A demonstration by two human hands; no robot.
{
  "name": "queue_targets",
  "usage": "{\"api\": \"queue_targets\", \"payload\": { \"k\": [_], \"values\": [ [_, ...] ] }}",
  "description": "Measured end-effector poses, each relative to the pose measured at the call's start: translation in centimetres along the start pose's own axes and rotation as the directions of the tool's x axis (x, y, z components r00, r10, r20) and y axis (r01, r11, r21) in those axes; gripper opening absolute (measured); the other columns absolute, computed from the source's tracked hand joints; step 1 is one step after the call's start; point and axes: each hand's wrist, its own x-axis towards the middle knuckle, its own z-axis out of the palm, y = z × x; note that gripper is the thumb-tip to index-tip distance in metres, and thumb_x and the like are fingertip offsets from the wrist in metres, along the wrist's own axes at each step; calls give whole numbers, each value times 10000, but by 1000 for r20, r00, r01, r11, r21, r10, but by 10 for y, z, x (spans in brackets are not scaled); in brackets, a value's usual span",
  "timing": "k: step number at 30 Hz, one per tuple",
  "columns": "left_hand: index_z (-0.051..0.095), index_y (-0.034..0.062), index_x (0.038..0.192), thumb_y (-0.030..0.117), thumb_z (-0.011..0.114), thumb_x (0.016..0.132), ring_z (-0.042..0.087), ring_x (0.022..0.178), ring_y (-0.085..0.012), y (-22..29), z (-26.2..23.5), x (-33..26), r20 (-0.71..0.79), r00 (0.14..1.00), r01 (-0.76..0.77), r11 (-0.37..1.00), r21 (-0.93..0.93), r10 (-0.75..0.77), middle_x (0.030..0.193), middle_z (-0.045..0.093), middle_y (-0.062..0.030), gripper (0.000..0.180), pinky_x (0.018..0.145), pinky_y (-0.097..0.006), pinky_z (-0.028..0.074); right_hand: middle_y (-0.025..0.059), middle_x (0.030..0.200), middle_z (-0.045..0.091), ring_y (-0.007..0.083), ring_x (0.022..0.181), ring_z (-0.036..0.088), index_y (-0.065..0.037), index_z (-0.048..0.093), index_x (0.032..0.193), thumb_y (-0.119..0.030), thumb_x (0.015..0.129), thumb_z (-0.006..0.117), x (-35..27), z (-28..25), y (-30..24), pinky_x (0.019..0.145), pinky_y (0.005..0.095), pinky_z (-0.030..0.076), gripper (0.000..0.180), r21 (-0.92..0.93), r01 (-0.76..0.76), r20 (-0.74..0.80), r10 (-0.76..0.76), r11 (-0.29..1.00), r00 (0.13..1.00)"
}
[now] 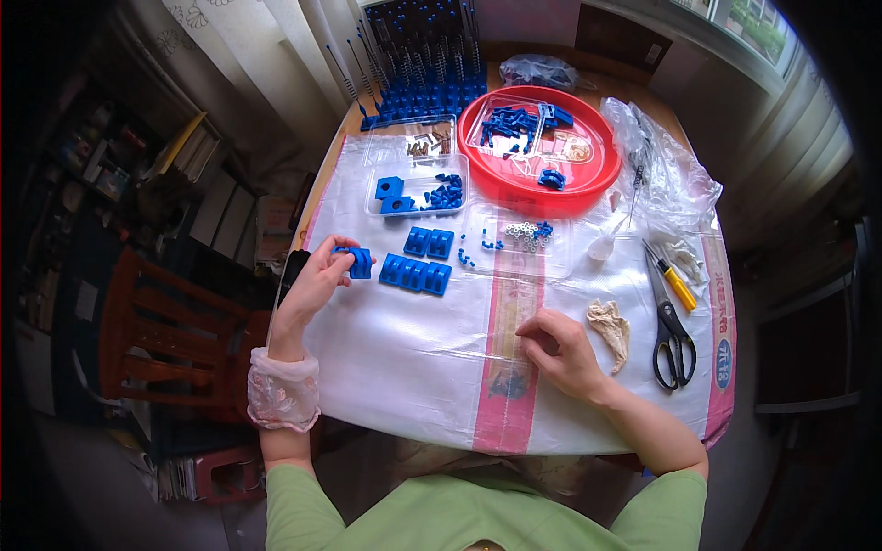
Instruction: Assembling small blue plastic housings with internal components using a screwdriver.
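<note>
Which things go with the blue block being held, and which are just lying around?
Probably for the job:
- blue block in the left hand
- similar blue blocks
- small blue parts

Seemingly just lying about:
- crumpled beige thing
- clear plastic bags
- scissors, perhaps

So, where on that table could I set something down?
Mostly the white sheet between the blue blocks and near table edge, left of the pink stripe. A narrow strip separates the tan cloth from the scissors. The far half is crowded: red tray, clear box, plastic bag.
</note>
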Motion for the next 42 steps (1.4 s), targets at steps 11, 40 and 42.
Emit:
{"api": "queue_targets", "payload": {
  "k": [11,40,42],
  "values": [
    [614,50,1254,33,499,1046,696,960,-136,-2,9,58,-40,991,-104,916,387,130,1094,768,-108,238,853,-286,521,116,892,643,238,779,639,-4,669,1000,0,891,696,0,0,0,700,347,517,113,2,8,-3,-8,1000,1000],
    [749,7,1137,137,694,990,781,910,-292,23,-12,22,-363,822,-26,667,745,438,1025,791,-168,204,824,-395,602,122,901,655,257,806,658,-7,673,1000,3,882,696,1,-2,-2,717,357,528,121,-43,26,7,-25,999,1000],
    [751,18,1154,169,719,976,779,923,-298,21,-5,21,-361,855,53,629,776,373,1045,788,-173,236,835,-404,600,122,902,656,258,808,660,-8,673,1002,3,882,695,1,-1,0,717,357,529,122,-46,33,6,-32,998,999]
  ]
}}
